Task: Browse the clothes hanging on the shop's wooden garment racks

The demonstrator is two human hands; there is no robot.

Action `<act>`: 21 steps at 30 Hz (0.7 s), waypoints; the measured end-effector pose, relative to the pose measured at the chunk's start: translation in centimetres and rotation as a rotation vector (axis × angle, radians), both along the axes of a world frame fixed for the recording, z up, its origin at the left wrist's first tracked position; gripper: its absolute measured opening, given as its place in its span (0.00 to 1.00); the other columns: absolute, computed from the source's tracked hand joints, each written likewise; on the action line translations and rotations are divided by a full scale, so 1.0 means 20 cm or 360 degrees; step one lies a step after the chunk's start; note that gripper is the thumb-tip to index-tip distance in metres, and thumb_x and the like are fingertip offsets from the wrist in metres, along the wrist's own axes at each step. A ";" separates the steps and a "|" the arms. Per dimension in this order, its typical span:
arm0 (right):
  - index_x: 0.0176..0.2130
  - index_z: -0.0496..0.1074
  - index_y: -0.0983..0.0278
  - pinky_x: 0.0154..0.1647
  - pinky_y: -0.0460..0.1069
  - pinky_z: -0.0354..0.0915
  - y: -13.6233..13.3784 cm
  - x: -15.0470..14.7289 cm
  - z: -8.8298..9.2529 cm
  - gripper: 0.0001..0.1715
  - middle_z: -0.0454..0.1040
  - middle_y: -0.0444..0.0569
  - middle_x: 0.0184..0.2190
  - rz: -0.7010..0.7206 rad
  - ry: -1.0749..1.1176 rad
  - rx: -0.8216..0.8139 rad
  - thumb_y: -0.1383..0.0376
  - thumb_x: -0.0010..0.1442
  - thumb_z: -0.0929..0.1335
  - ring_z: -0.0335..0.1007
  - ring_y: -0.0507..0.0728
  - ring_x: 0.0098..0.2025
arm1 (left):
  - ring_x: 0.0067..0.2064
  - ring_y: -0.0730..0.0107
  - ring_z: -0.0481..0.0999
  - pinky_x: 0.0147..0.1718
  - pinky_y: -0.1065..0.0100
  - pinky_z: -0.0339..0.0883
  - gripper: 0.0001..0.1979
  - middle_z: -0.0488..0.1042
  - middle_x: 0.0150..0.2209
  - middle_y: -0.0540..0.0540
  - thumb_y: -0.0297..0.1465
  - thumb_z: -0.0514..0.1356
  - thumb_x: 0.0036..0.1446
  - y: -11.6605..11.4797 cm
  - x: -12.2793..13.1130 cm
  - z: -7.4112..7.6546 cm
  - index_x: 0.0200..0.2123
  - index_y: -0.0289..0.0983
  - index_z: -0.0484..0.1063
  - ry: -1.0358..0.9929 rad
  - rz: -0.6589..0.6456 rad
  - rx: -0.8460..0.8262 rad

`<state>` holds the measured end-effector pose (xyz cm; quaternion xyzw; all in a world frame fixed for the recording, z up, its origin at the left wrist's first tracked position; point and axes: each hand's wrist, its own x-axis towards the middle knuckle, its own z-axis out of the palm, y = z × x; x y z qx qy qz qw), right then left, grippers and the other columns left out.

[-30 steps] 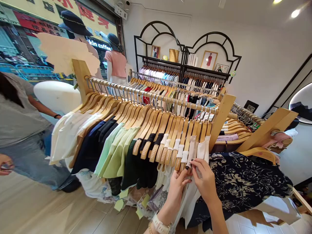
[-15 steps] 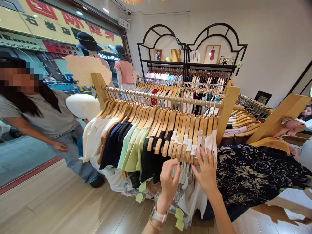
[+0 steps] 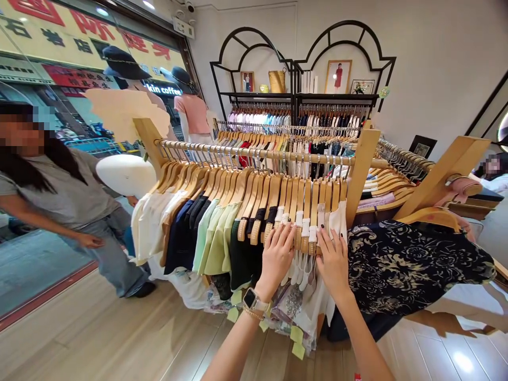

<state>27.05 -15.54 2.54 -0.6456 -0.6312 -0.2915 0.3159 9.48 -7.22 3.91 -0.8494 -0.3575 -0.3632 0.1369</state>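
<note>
My left hand (image 3: pixel 279 253) lies over the ends of several wooden hangers, fingers stretched forward, with a watch (image 3: pixel 251 299) on the wrist. Close beside it, my right hand (image 3: pixel 332 259) rests with spread fingers on the hangers and the white garment (image 3: pixel 337 222) at the right end of the row. Between the hands are wooden hangers (image 3: pixel 305 244) carrying white straps. They hang from the wooden rail (image 3: pixel 254 152). Left of my hands hang light green tops (image 3: pixel 217 238), dark tops (image 3: pixel 183 238) and cream tops (image 3: pixel 147 227).
A patterned black top (image 3: pixel 413 264) hangs at the right by a slanted wooden post (image 3: pixel 442 177). A person (image 3: pixel 87 211) in a grey shirt stands at the left near a white balloon-like shape (image 3: pixel 126 174). Behind are more racks and a black shelf (image 3: pixel 337 96).
My left hand has gone from a pinched pose below the hangers to lying outstretched on their ends. My right hand stays on the right-end hangers. The view has shifted slightly.
</note>
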 end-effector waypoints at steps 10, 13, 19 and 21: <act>0.69 0.59 0.57 0.72 0.68 0.49 -0.01 -0.01 0.00 0.38 0.57 0.48 0.71 -0.0070 -0.0091 -0.0047 0.72 0.64 0.65 0.49 0.68 0.72 | 0.73 0.48 0.53 0.70 0.46 0.49 0.34 0.53 0.73 0.40 0.28 0.56 0.65 -0.02 0.03 -0.02 0.72 0.40 0.54 0.0065 0.0035 -0.0050; 0.69 0.61 0.57 0.71 0.68 0.49 0.00 -0.01 -0.01 0.36 0.59 0.49 0.71 -0.0084 -0.0101 -0.0025 0.71 0.64 0.66 0.49 0.68 0.72 | 0.74 0.51 0.52 0.71 0.48 0.49 0.34 0.53 0.73 0.42 0.27 0.55 0.65 -0.02 0.01 -0.03 0.73 0.41 0.52 0.0038 -0.0006 -0.0054; 0.68 0.61 0.58 0.70 0.70 0.50 0.00 -0.01 -0.01 0.34 0.59 0.52 0.70 -0.0065 -0.0132 0.0036 0.71 0.65 0.63 0.49 0.69 0.72 | 0.74 0.55 0.52 0.70 0.53 0.54 0.34 0.60 0.71 0.42 0.24 0.52 0.65 -0.01 -0.06 -0.04 0.73 0.37 0.50 -0.0148 -0.0038 -0.0027; 0.68 0.62 0.58 0.70 0.70 0.50 0.01 0.00 -0.02 0.34 0.60 0.52 0.70 -0.0043 -0.0119 0.0058 0.71 0.65 0.63 0.49 0.69 0.72 | 0.73 0.55 0.54 0.69 0.52 0.56 0.34 0.62 0.70 0.42 0.24 0.51 0.66 -0.02 -0.07 -0.06 0.73 0.38 0.49 -0.0211 -0.0032 0.0006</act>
